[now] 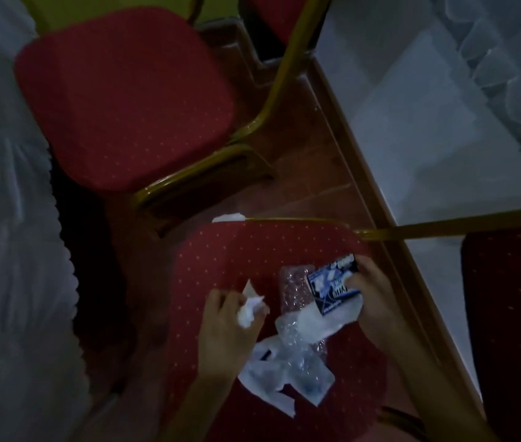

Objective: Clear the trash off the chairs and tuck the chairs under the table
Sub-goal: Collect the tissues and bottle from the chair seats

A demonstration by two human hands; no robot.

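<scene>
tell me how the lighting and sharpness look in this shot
Head view: dim overall, darkest at the lower left; soft and slightly blurred, so the print on the blue packet in the right hand is unreadable; the straight chair frame bows from the wide lens.

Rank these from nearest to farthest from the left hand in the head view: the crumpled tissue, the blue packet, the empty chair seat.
1. Crumpled tissue, held in the left hand itself.
2. Blue packet, to the right, in the right hand.
3. Empty chair seat, far up, beyond.
</scene>
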